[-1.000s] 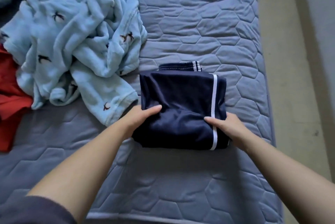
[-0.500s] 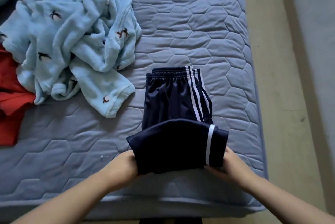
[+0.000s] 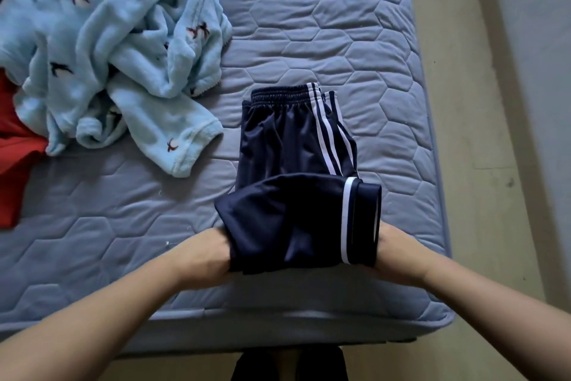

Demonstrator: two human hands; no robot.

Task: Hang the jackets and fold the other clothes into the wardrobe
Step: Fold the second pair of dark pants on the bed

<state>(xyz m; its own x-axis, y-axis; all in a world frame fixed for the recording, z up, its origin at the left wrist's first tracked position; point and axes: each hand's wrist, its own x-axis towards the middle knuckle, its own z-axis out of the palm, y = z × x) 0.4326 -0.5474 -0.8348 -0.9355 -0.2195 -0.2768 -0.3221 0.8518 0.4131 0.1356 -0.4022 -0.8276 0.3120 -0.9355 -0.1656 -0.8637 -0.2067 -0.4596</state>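
Observation:
Navy track pants (image 3: 296, 146) with white side stripes lie on the mattress, waistband at the far end. Their near folded part is raised off the bed. My left hand (image 3: 205, 254) grips that raised fold at its left edge, and my right hand (image 3: 394, 252) grips its right edge by the white stripe. The cloth hides the fingers of both hands.
A grey-blue quilted mattress (image 3: 340, 25) fills the view. A crumpled light-blue fleece garment (image 3: 117, 50) with small dark birds lies at the upper left, beside a red garment (image 3: 12, 164) at the left edge. Beige floor (image 3: 482, 164) runs along the right.
The folded pants were opened: both hands pulled the near part back toward me and lifted it, uncovering the waistband and stripes. The hands moved from the top of the bundle to its side edges.

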